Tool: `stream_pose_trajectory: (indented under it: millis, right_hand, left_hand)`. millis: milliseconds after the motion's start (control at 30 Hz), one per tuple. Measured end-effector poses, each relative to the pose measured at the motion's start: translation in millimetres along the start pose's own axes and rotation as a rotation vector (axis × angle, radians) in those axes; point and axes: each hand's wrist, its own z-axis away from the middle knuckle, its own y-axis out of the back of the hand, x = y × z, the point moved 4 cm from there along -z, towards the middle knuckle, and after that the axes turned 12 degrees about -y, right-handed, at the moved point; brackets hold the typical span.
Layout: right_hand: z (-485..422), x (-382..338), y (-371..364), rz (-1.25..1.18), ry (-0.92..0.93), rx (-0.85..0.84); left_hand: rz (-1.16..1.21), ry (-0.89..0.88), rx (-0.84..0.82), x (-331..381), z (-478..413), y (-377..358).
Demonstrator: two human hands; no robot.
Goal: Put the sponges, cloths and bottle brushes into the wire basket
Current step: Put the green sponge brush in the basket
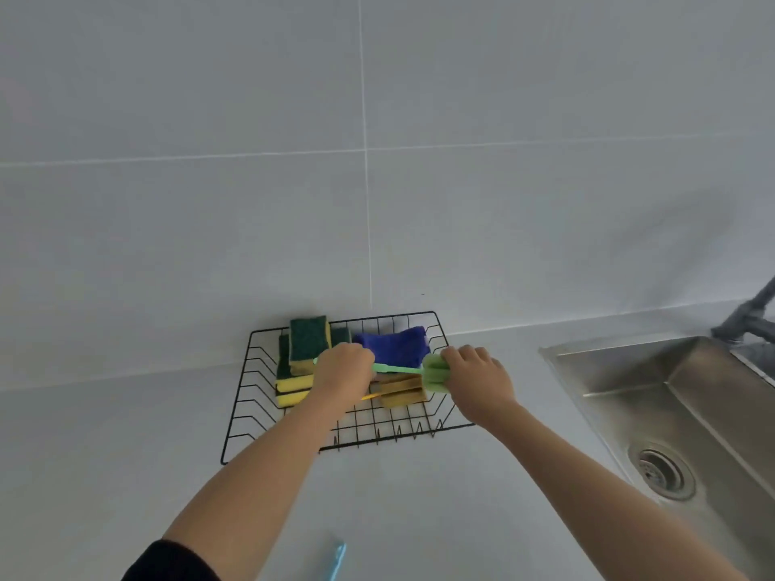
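Observation:
A black wire basket (pixel 247 396) stands on the grey counter against the tiled wall. Inside it lie several green-and-yellow sponges (pixel 308 343) at the left, a blue cloth (pixel 396 345) at the back, and a tan cloth (pixel 400 392) lower down. Over the basket I hold a green bottle brush (pixel 398 369) level. My left hand (pixel 344 371) grips its handle end. My right hand (pixel 476 379) grips its green foam head (pixel 434 371). A yellow stick shows just under my left wrist. A light blue handle (pixel 337 559) lies on the counter near the bottom edge.
A steel sink (pixel 679 392) with a round drain (pixel 660 473) is set into the counter at the right. A dark tap (pixel 750 312) rises behind it. Bare grey counter stretches left of the basket and in front of it.

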Motion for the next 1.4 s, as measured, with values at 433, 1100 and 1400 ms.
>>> stream_pose_trajectory:
  millis: [433, 1100, 1400]
  right_hand:
    - [-22.1, -39.9, -65.4, 0.070, 0.138, -0.278]
    - [-43.6, -40.6, -95.1, 0.133, 0.117, -0.472]
    - [-25.1, -44.7, -45.7, -0.002, 0.118, -0.347]
  left_hand:
    - [0.141, 0.106, -0.318, -34.1, 16.3, -80.8]
    - [0.256, 0.073, -0.475, -36.9, 2.2, -113.2]
    - [0.238, 0.083, -0.107, -48.4, 25.6, -49.2]
